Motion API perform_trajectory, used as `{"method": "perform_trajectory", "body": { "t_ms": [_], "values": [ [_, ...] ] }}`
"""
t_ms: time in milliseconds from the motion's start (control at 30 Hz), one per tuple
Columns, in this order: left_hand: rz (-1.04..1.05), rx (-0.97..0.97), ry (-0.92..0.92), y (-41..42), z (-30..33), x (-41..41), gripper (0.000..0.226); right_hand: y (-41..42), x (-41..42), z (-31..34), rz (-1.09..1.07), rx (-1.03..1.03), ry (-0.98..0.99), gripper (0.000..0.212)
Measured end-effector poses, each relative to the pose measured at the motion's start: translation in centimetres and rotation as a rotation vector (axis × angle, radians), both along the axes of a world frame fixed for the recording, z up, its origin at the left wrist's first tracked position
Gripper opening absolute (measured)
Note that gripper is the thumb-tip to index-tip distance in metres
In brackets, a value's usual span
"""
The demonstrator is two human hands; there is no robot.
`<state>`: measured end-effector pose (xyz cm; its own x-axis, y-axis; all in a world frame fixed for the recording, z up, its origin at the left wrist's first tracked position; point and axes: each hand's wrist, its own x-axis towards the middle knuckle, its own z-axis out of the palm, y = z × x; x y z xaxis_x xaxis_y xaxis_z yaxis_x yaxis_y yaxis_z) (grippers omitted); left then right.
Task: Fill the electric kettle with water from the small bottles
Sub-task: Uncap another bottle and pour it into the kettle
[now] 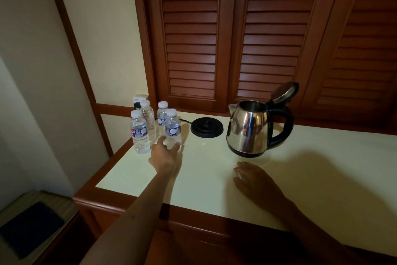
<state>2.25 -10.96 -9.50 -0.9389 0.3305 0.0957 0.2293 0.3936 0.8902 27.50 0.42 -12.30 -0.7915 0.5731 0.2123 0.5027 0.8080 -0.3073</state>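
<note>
While spread, left fingers point(177, 146) flank the bottle point(173, 128).

louvered wooden doors point(236, 35), cream tabletop point(322, 179)

The left hand point(166, 154) covers the base of the nearest bottle point(172, 128), so contact there cannot be judged. Bottle labels are too small to read (only blue bands show). The dark pad point(30, 225) lies blurred, bottom left.

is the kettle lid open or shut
Open. The kettle's lid is tipped back above the handle, leaving the round mouth uncovered.
</note>
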Motion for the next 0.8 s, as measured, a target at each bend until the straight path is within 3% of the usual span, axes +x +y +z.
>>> {"method": "perform_trajectory", "body": {
  "t_ms": [267, 400, 500, 667, 800],
  "values": [
    [-0.247, 0.098, -0.022, -0.2, -0.4, 0.6, 0.049, 0.0, 0.0, 0.0, 0.016, -0.006, 0.05, 0.042],
    [-0.4, 0.095, -0.013, -0.7, -0.5, 1.5, 0.059, 0.3, 0.0, 0.8, 0.015, -0.115, 0.056, 0.042],
    [-0.537, 0.116, -0.019, -0.9, -1.1, 2.4, 0.051, 0.1, -0.9, 2.8, 0.034, -0.231, 0.12, 0.043],
    [-0.659, 0.088, 0.02, -0.9, -1.0, 5.2, 0.052, -1.4, -4.1, 8.5, 0.032, -0.095, 0.321, 0.035],
    [-0.693, 0.151, -0.116, -0.3, -1.1, 7.1, 0.059, -2.2, -5.1, 12.5, 0.051, 0.005, 0.272, 0.038]
  ]
}}
